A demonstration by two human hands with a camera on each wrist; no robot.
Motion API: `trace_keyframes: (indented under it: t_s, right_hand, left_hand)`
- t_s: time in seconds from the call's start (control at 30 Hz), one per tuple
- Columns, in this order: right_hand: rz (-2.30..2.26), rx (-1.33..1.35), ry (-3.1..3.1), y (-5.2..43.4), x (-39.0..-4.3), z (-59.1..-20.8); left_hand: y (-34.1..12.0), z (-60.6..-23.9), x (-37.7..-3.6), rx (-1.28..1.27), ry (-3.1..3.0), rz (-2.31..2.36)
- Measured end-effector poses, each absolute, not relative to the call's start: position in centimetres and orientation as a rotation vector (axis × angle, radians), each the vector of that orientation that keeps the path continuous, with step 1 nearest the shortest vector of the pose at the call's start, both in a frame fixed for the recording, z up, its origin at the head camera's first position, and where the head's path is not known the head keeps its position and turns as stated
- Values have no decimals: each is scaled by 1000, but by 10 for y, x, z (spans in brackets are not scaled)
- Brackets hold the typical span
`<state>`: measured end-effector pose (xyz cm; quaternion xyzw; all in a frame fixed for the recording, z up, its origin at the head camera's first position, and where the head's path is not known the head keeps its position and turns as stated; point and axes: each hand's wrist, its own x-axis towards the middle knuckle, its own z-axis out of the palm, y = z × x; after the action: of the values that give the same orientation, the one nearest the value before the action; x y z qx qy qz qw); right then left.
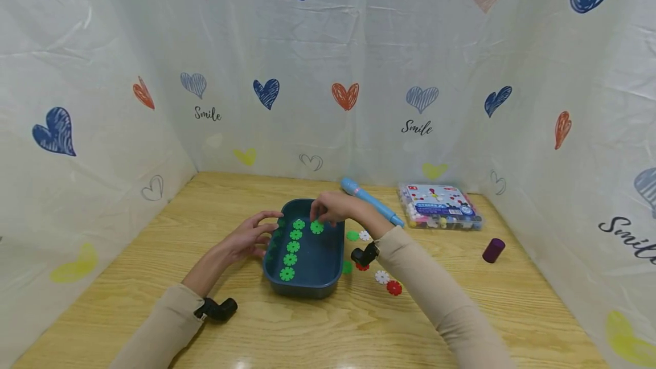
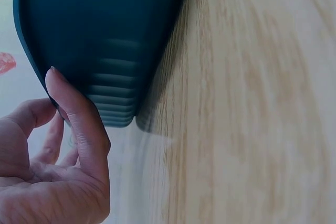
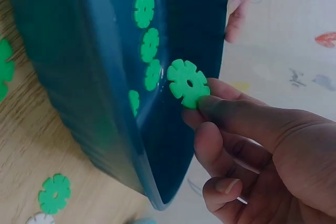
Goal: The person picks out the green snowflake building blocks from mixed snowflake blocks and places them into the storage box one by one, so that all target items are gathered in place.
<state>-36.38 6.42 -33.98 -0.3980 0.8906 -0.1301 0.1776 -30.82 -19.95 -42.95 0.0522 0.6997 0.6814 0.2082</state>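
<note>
Right hand (image 3: pixel 252 150) pinches a thin green snowflake disc (image 3: pixel 188 83) by its notched rim over the blue tray (image 1: pixel 328 278) — light, stiff, slippery-looking plastic — while the left hand (image 1: pixel 248 238), fingers relaxed, rests against the tray's side.

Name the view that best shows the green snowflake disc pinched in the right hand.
The right wrist view: the green disc fills the frame, notches and centre hole clear, pinched by the right hand over the blue tray. The head view shows it small; the left wrist view shows none of it.
</note>
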Motion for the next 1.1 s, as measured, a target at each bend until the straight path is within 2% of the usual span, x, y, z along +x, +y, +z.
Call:
trace_keyframes:
  t_s: [0.67,1.1]
  right_hand:
    - [-335,-897,2496,38,-386,-355]
    - [-223,-814,2545,34,-382,-362]
  left_hand:
    - [-200,-429,-309,141,1981,1872]
    - [-201,-430,-309,147,1964,1881]
